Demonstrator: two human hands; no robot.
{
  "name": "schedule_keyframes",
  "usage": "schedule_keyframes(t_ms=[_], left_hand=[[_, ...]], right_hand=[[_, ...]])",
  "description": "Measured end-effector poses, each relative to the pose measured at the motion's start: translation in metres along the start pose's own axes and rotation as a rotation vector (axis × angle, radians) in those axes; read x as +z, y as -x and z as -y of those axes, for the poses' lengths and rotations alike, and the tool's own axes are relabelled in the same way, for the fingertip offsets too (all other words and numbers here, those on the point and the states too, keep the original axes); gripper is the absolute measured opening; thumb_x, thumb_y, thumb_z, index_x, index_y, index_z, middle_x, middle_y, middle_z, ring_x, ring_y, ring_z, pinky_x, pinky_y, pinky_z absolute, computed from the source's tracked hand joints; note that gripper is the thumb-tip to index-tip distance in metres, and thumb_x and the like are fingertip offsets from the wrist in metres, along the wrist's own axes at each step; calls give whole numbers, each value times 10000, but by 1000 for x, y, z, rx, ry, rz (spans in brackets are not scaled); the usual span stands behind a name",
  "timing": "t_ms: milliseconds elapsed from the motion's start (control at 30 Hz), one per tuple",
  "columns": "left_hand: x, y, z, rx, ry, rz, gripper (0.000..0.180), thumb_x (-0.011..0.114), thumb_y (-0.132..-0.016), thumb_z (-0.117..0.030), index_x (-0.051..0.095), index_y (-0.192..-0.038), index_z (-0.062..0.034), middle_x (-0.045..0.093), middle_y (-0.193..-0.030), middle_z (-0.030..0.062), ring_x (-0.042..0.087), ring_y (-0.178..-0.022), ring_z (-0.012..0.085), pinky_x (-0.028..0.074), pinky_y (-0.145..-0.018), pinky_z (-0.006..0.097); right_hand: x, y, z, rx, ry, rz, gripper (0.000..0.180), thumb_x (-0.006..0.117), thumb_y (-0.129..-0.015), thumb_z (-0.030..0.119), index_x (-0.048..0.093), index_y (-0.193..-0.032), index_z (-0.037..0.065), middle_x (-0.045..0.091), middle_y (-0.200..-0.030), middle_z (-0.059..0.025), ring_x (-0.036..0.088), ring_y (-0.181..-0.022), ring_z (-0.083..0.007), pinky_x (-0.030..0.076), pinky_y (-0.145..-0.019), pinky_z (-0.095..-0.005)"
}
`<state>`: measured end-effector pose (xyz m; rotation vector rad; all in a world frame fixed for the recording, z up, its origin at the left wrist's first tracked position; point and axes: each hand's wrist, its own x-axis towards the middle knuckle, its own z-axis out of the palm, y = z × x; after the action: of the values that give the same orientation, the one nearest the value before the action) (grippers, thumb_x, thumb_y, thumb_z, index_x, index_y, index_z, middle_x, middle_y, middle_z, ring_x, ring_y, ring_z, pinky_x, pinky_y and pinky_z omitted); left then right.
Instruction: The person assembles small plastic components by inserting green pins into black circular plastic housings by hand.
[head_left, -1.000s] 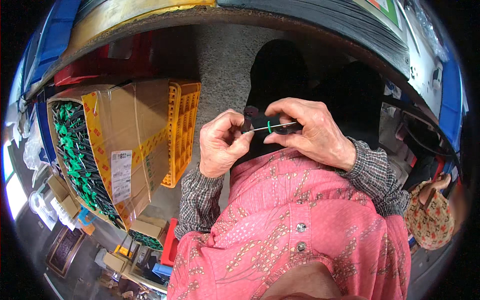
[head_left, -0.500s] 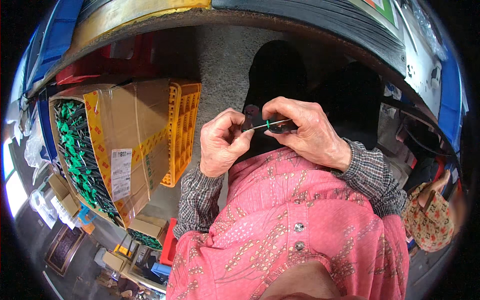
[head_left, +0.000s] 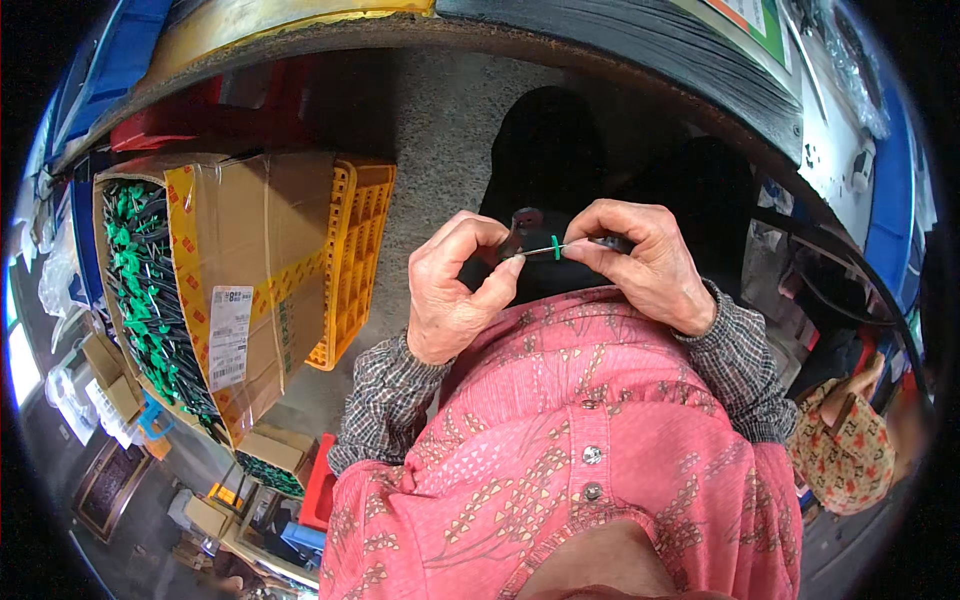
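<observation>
In front of my lap, both hands hold a thin metal rod (head_left: 538, 251) between them. A small green piece (head_left: 557, 247) sits across the rod, close to my right fingertips. My left hand (head_left: 450, 285) is closed, thumb and forefinger pinching the rod's left end. Beside those fingertips shows a dark part (head_left: 524, 220), whose full shape is hard to make out. My right hand (head_left: 645, 262) pinches the other end, with a dark end partly hidden under its fingers. To the left, an open cardboard box (head_left: 285, 210) is packed with green-and-black pieces (head_left: 140, 270) with thin metal rods.
A yellow plastic crate (head_left: 355, 265) stands against the box. The workbench edge (head_left: 560, 38) curves across the top. A red bin (head_left: 318, 490) and a smaller box (head_left: 275, 450) are at lower left. At right, another person's arm and patterned cloth (head_left: 845, 455) show.
My right hand has drawn back to the right along the rod, so more of the rod and the green piece shows. My left hand has moved slightly right.
</observation>
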<state>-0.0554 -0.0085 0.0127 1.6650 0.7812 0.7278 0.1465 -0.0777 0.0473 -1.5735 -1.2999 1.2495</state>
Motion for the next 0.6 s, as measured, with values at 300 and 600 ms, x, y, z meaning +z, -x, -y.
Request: schedule_keyframes(t_ms=[300,600], left_hand=[[14,1,-19,-220,181,122,175,660,-819,17,570,-967,39,566,-911,45,541,-710,58,456,-637,193],[27,-4,-18,-141,250,15,181,689,-778,19,586,-926,35,574,-916,84,547,-798,87,461,-647,202]], right_hand=[[-8,16,-17,273,-438,-15,77,666,-847,101,644,-841,28,514,-634,47,419,-544,-18,320,-478,-186],[-11,21,-36,372,-752,-46,97,676,-844,97,628,-867,17,529,-647,28,433,-518,-34,330,-447,-179]])
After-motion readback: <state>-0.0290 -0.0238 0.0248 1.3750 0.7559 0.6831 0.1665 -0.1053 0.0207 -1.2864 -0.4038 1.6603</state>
